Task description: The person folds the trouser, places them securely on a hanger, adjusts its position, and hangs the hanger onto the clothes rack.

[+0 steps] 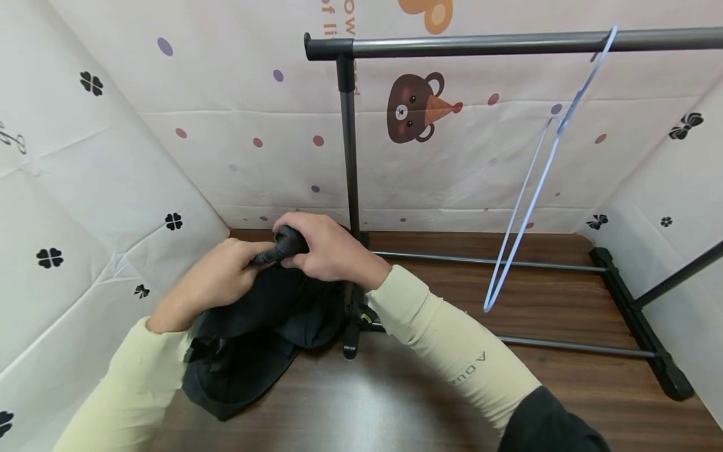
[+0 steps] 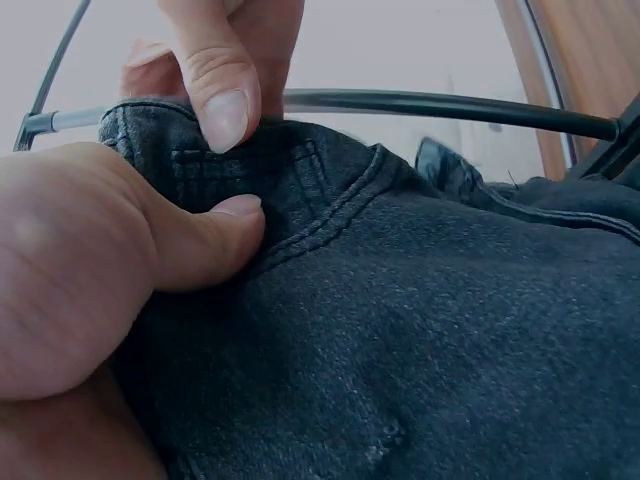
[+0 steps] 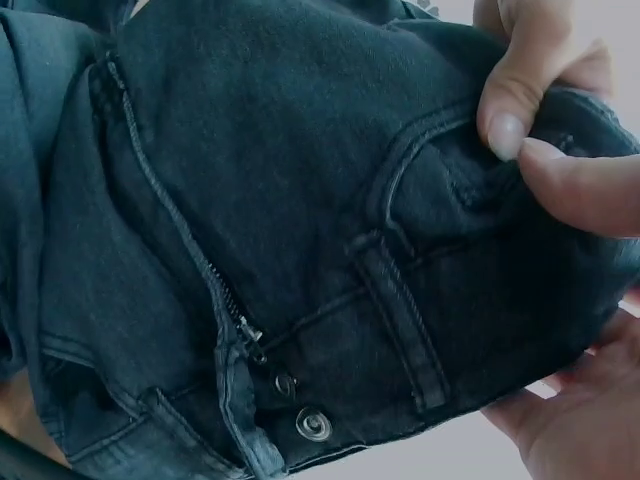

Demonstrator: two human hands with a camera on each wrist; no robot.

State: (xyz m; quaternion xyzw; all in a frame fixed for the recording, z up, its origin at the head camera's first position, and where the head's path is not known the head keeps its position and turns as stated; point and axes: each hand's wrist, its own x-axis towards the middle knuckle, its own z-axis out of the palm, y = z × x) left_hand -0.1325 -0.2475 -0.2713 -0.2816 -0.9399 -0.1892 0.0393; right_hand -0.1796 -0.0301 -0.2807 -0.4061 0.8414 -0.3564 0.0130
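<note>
Over the floor (image 1: 350, 402), by its far left corner, left hand (image 1: 226, 276) and right hand (image 1: 327, 248) pinch dark jeans (image 1: 271, 314) at the waist (image 3: 470, 330); soft, probably weighty, best gripped there.

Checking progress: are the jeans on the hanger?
No, the hanger hangs bare from the rail; left hand and right hand hold the jeans.

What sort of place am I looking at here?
Likely an indoor corner set up for hanging clothes, though whose or where I can't tell. A dark garment rack carries a light blue hanger, creased printed sheeting surrounds it, and dark jeans are being handled beside it.
</note>
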